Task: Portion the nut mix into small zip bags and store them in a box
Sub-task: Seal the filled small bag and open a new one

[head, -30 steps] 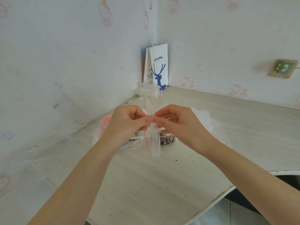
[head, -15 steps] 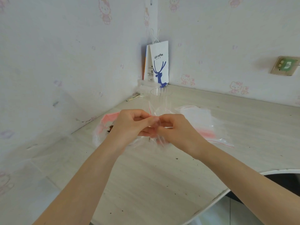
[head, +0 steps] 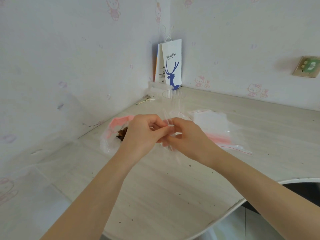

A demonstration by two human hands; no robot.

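Note:
My left hand (head: pixel 141 134) and my right hand (head: pixel 187 137) meet above the table's middle. Both pinch the top of a small clear zip bag (head: pixel 168 118), whose body hangs between them and is mostly hidden. Behind my left hand lies a large clear bag with a pink strip (head: pixel 110 135), with brown nut mix (head: pixel 122 133) showing inside it. A stack of unused small zip bags (head: pixel 213 125) lies to the right of my right hand.
A clear plastic cup (head: pixel 171 101) stands just behind my hands. A white paper coffee bag (head: pixel 171 63) leans in the wall corner, with a clear plastic box (head: pixel 158 88) in front of it. The table (head: pixel 155 187) ends in a curved front edge at lower right.
My hands have come lower and closer together with the small zip bag, which hung down in plain view a second ago and is now bunched between my fingers.

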